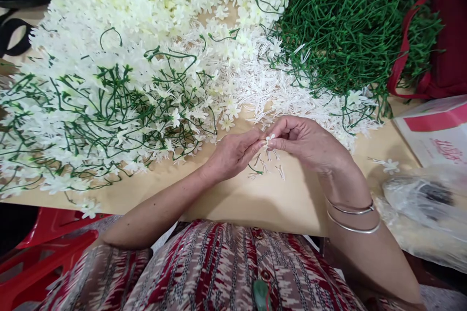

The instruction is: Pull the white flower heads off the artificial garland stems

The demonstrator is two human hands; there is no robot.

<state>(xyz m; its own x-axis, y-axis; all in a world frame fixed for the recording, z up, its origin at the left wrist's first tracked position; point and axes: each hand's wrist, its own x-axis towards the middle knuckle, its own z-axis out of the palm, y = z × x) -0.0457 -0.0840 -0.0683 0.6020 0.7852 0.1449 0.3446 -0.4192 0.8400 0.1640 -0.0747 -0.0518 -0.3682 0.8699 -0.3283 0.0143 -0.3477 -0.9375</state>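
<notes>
Two hands meet at one small white blossom

Across the tabletop, the white flower heap spreads widest, with green stems mixed in at its near left. The green stem pile lies beyond the right hand, and loose white filaments fill the space between. The right hand's grip pinches the small white blossom between thumb and forefinger; the left hand has its grip pressed together at the blossom's other side. The step looks like fine two-handed fitting or adjusting, though the fingers hide the exact contact. The next move calls for light, steady pressure and aligned fingertips. Tiny scraps lie just below.
</notes>
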